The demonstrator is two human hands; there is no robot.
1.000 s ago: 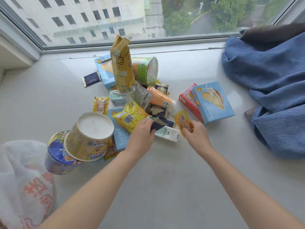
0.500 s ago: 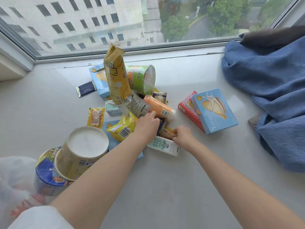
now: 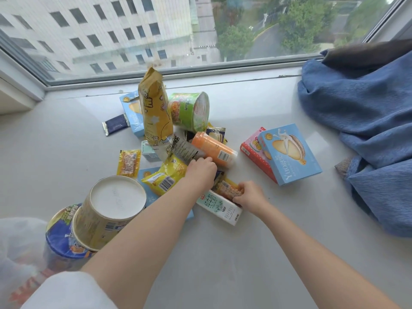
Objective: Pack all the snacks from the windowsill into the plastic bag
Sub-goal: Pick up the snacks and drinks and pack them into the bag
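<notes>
Snacks lie in a pile on the windowsill (image 3: 223,253). My left hand (image 3: 200,172) reaches into the pile, fingers curled down between a yellow packet (image 3: 165,177) and an orange bottle (image 3: 214,149); what it holds is hidden. A dark packet edge (image 3: 218,175) shows under it. My right hand (image 3: 249,195) pinches a small orange snack packet (image 3: 227,188) that rests on a white milk carton (image 3: 219,207). The white plastic bag (image 3: 20,241) sits at the lower left.
Two stacked noodle cups, cream (image 3: 111,210) and blue (image 3: 60,237), lean by the bag. A tall yellow bag (image 3: 153,108) and a green cup (image 3: 189,110) stand behind. A blue box (image 3: 287,152) lies on a red box (image 3: 254,152). Blue cloth (image 3: 367,130) fills the right.
My left hand has moved forward, deeper into the pile toward the orange bottle. My right hand has lowered the orange packet down onto the milk carton.
</notes>
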